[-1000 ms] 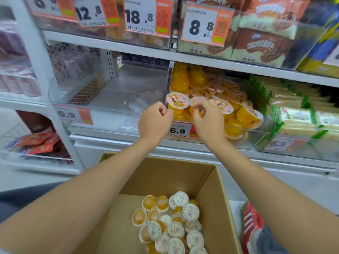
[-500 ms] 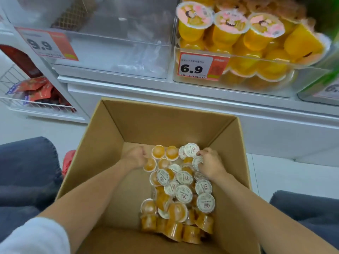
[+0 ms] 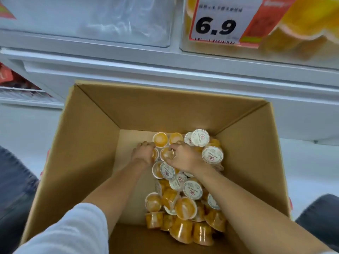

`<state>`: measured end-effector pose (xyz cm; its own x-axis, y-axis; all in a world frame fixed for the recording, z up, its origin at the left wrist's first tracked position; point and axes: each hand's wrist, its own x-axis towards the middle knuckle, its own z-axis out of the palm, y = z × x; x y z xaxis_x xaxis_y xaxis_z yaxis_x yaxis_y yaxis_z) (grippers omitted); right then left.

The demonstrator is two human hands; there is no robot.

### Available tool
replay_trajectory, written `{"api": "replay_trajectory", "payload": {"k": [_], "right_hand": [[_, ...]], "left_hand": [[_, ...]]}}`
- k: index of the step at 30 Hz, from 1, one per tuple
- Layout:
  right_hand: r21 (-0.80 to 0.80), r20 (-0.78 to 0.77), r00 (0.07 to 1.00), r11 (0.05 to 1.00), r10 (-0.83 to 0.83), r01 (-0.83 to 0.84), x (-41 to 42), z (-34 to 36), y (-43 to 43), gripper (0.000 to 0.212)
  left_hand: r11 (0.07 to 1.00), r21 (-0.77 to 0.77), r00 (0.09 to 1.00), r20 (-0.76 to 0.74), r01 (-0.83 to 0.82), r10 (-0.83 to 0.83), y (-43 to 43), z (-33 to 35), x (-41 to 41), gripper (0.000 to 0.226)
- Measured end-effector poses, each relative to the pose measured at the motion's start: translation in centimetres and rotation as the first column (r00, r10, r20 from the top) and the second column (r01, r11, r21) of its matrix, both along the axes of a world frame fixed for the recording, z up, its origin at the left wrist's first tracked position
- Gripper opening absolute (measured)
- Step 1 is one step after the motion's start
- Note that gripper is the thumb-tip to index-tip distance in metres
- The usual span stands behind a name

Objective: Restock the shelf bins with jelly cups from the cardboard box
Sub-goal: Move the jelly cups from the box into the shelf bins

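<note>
An open cardboard box (image 3: 88, 147) stands below the shelf and holds a heap of several orange jelly cups (image 3: 185, 208) with white lids. Both hands are deep inside it at the far end of the heap. My left hand (image 3: 144, 154) curls its fingers around a jelly cup (image 3: 156, 154) at the heap's left edge. My right hand (image 3: 183, 156) closes on another jelly cup (image 3: 166, 154) just beside it. The two hands nearly touch. The shelf bin (image 3: 302, 33) with orange cups and a 6.9 price tag (image 3: 216, 24) is at the top right.
A clear, seemingly empty bin (image 3: 102, 19) sits on the shelf at the top left. The white shelf edge (image 3: 165, 61) runs just above the box. Red packets (image 3: 11, 77) lie on a lower rack at the left. My dark trouser knees (image 3: 12, 189) flank the box.
The hands came down from the 6.9 bin into the box. Since half a second ago the right hand moved left toward the left one, and the view dropped closer to the box.
</note>
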<state>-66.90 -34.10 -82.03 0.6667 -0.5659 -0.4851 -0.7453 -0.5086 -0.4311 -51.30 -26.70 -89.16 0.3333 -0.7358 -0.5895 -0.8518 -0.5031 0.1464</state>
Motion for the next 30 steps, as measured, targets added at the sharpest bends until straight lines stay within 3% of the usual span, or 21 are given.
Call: {"api": "replay_trajectory", "payload": {"k": [4,7,9,12,14,15,17,19,22,26,27,30], "right_hand": [[0.020,-0.182,0.923,0.940,0.338,-0.340,0.3,-1.7,1.9,0.081],[-0.015,-0.270,0.880,0.912,0.390,-0.409,-0.1,-3.0,2.8,0.075],[-0.011,-0.225,0.944,0.968,0.241,-0.250,0.0,-3.1,3.1,0.069],[0.076,-0.073,0.979,0.978,-0.188,0.194,0.8,-1.7,3.3,0.074],[0.293,0.083,0.860,0.837,-0.504,0.462,1.6,0.6,3.3,0.077],[0.413,0.142,0.774,0.747,-0.617,0.521,1.9,2.0,3.2,0.073],[0.577,0.189,0.642,0.613,-0.743,0.539,2.6,5.3,2.8,0.052],[0.667,0.239,0.576,0.563,-0.782,0.489,3.2,9.3,2.7,0.041],[0.664,0.363,0.570,0.633,-0.737,0.397,4.3,16.0,2.5,0.066],[0.340,0.562,0.664,0.869,-0.494,0.359,6.3,25.0,2.3,0.073],[0.247,0.598,0.675,0.901,-0.432,0.358,6.8,26.9,2.1,0.077],[0.033,0.665,0.695,0.941,-0.272,0.337,8.6,31.7,1.2,0.086]], "left_hand": [[0.974,-0.015,0.962,-0.162,-0.225,0.220,0.6,0.5,1.6,0.040],[0.895,0.016,0.856,-0.284,-0.446,0.432,1.3,1.7,2.7,0.040],[0.795,0.075,0.712,-0.400,-0.602,0.577,1.5,2.7,3.2,0.038],[0.566,0.280,0.309,-0.613,-0.776,0.727,1.9,5.4,3.5,0.046],[0.496,0.413,0.096,-0.688,-0.764,0.720,2.0,8.1,3.7,0.048],[0.492,0.456,0.012,-0.724,-0.741,0.689,2.1,9.6,3.8,0.041],[0.523,0.471,-0.073,-0.788,-0.710,0.611,2.2,13.5,4.2,0.019],[0.608,0.397,-0.051,-0.862,-0.687,0.504,2.2,17.5,4.7,0.021],[0.694,0.160,0.127,-0.930,-0.702,0.344,2.2,22.9,5.9,0.036],[0.627,-0.322,0.559,-0.799,-0.709,0.222,2.2,31.4,7.5,0.070],[0.606,-0.425,0.642,-0.743,-0.672,0.190,2.3,33.6,8.0,0.076],[0.472,-0.668,0.787,-0.610,-0.575,0.095,1.5,38.7,10.1,0.063]]}}
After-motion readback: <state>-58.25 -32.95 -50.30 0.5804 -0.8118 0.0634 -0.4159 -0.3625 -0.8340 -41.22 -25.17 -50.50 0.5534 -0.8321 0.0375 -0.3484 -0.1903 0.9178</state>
